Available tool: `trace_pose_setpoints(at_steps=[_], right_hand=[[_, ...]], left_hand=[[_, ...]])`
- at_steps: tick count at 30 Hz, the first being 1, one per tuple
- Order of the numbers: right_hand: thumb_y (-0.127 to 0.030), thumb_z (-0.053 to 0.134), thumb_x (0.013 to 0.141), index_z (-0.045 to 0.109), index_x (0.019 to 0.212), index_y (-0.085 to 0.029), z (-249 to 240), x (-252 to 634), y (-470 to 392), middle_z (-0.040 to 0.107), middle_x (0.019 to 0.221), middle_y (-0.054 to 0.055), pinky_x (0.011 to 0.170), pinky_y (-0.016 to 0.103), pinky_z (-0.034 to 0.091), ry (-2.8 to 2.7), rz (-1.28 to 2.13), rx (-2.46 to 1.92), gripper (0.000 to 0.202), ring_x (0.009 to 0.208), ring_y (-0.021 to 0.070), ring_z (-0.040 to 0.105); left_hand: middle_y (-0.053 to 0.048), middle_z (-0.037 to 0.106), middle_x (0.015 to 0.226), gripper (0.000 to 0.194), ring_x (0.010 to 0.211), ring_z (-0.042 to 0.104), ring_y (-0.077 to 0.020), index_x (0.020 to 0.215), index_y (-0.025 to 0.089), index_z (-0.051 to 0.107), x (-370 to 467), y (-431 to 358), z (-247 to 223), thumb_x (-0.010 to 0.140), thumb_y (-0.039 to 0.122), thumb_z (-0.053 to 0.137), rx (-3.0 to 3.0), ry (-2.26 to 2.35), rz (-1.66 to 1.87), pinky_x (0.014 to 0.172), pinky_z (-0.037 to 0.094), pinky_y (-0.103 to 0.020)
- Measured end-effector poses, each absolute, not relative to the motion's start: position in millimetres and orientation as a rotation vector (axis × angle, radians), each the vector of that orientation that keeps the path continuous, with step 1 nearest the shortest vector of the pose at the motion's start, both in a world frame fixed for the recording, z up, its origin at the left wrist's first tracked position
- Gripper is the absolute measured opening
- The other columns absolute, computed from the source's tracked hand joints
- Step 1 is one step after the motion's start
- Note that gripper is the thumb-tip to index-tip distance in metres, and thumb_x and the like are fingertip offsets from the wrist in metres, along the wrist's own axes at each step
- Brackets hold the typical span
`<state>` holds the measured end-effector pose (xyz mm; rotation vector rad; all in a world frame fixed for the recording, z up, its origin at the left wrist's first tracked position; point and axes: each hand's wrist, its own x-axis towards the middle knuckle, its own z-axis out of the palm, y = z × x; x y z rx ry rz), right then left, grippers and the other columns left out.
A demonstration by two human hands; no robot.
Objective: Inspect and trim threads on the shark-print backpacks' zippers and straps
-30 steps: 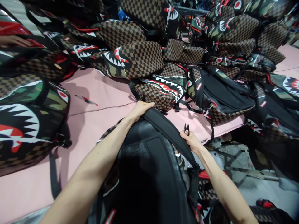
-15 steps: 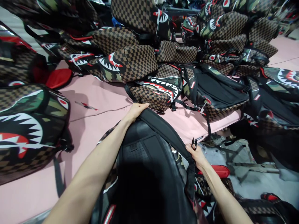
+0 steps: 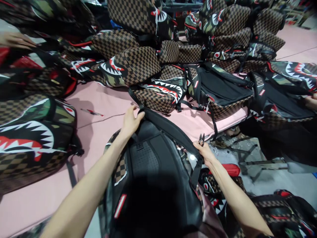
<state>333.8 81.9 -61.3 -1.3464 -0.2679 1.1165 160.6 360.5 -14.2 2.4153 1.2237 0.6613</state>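
Note:
A black backpack [image 3: 153, 158] with checkered sides stands upright close in front of me, its padded back towards me. My left hand [image 3: 131, 121] grips the top of it, where the shoulder strap [image 3: 168, 125] begins. Lower down on the right, my right hand [image 3: 204, 150] pinches the same strap. Small dark thread snips [image 3: 201, 139] are also in my right hand, blades pointing up. The strap runs in an arc between both hands.
Checkered shark-mouth backpacks [image 3: 138, 64] are piled across the pink table [image 3: 106, 99]. Another backpack [image 3: 27, 138] lies at left. Red-tipped snips [image 3: 92, 112] rest on the table. Other people's hands show at far left [image 3: 16, 40] and far right [image 3: 312, 100]. More bags [image 3: 277, 211] lie below right.
My left hand has shifted left along the backpack's top, its thumb and fingers now spread wider around it. Other people's hands have appeared at both sides. The view has shifted slightly.

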Motion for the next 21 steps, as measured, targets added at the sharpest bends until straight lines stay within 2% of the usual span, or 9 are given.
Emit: trace_pose_setpoints(at_steps=[2, 4, 6, 8, 11, 14, 17, 21], right_hand=[[-0.049, 0.077, 0.051, 0.056, 0.054, -0.015, -60, 333, 79, 0.050, 0.045, -0.002, 0.045, 0.022, 0.035, -0.246, 1.118, -1.346, 0.040, 0.043, 0.0087, 0.043], [-0.049, 0.077, 0.051, 0.056, 0.053, -0.015, -59, 334, 75, 0.052, 0.045, -0.002, 0.044, 0.022, 0.035, -0.238, 1.123, -1.342, 0.040, 0.042, 0.0090, 0.043], [-0.048, 0.078, 0.050, 0.058, 0.054, -0.015, -61, 334, 70, 0.055, 0.047, -0.001, 0.045, 0.022, 0.037, -0.251, 1.128, -1.347, 0.039, 0.044, 0.0098, 0.047], [-0.046, 0.079, 0.051, 0.062, 0.059, -0.014, -67, 335, 63, 0.061, 0.053, 0.001, 0.048, 0.022, 0.040, -0.258, 1.118, -1.401, 0.036, 0.050, 0.0120, 0.053], [-0.046, 0.079, 0.050, 0.068, 0.072, -0.013, -83, 338, 57, 0.067, 0.065, 0.004, 0.056, 0.026, 0.047, -0.210, 1.065, -1.579, 0.041, 0.061, 0.0182, 0.061], [-0.048, 0.078, 0.048, 0.069, 0.075, -0.013, -100, 341, 60, 0.069, 0.068, 0.007, 0.058, 0.028, 0.051, -0.223, 1.039, -1.634, 0.045, 0.067, 0.0229, 0.065], [-0.049, 0.078, 0.048, 0.069, 0.078, -0.014, -106, 341, 63, 0.070, 0.069, 0.007, 0.060, 0.031, 0.054, -0.218, 1.005, -1.672, 0.047, 0.070, 0.0261, 0.067], [-0.049, 0.079, 0.046, 0.069, 0.070, -0.015, -104, 344, 64, 0.069, 0.066, 0.010, 0.056, 0.036, 0.057, -0.267, 1.026, -1.750, 0.043, 0.067, 0.0313, 0.068]], left_hand=[[-0.019, 0.042, 0.134, 0.067, 0.126, 0.034, -0.0344, 0.134, 0.012, 0.034, 125, 313, -16, 0.078, 0.043, 0.053, 2.559, 1.357, 0.586, 0.102, 0.028, -0.053], [-0.018, 0.033, 0.141, 0.068, 0.132, 0.021, -0.0396, 0.136, 0.014, 0.032, 80, 264, -23, 0.077, 0.041, 0.053, 2.666, 1.431, 0.453, 0.101, 0.023, -0.062], [-0.021, 0.031, 0.141, 0.065, 0.132, 0.023, -0.0383, 0.134, 0.009, 0.034, 37, 229, -28, 0.077, 0.038, 0.051, 2.662, 1.436, 0.424, 0.100, 0.029, -0.058], [-0.020, 0.037, 0.138, 0.057, 0.127, 0.036, -0.0325, 0.130, 0.008, 0.039, 3, 220, -25, 0.080, 0.034, 0.044, 2.611, 1.418, 0.453, 0.099, 0.037, -0.048], [-0.014, 0.055, 0.125, 0.046, 0.111, 0.054, -0.0255, 0.121, 0.012, 0.052, -24, 256, 0, 0.081, 0.031, 0.037, 2.477, 1.529, 0.566, 0.093, 0.044, -0.037], [-0.010, 0.066, 0.108, 0.043, 0.099, 0.061, -0.0246, 0.110, 0.012, 0.063, -32, 324, 25, 0.079, 0.030, 0.038, 2.259, 1.696, 0.639, 0.091, 0.044, -0.034], [-0.008, 0.070, 0.098, 0.040, 0.093, 0.062, -0.0245, 0.104, 0.012, 0.067, -30, 380, 28, 0.076, 0.029, 0.044, 2.004, 1.702, 0.647, 0.086, 0.045, -0.032], [-0.004, 0.071, 0.080, 0.032, 0.084, 0.062, -0.0223, 0.093, 0.014, 0.071, -25, 412, 10, 0.072, 0.032, 0.055, 1.764, 1.568, 0.727, 0.074, 0.047, -0.027]])
